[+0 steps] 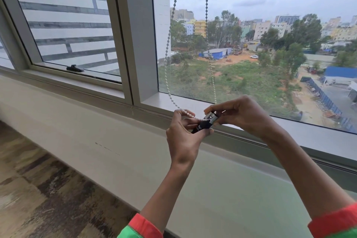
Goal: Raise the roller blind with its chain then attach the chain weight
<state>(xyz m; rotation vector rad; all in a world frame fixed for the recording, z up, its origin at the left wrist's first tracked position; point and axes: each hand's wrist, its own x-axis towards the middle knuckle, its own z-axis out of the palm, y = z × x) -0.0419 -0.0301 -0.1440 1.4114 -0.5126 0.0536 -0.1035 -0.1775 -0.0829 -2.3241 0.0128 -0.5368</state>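
Note:
A white beaded chain (168,44) hangs in two strands in front of the window and loops down to my hands. The chain weight (203,124) is a black stick with a silver end and a white mark, held tilted just above the sill. My left hand (183,137) grips the weight's black body, and the chain's bottom loop lies over its fingers. My right hand (241,115) pinches the silver end, where the beads meet the weight. The roller blind itself is out of view above.
A wide pale window sill (251,176) runs under my hands. A grey window frame post (135,35) stands to the left of the chain, and a black window handle (74,68) sits on the left pane's lower frame. Patterned carpet (38,189) covers the floor at the lower left.

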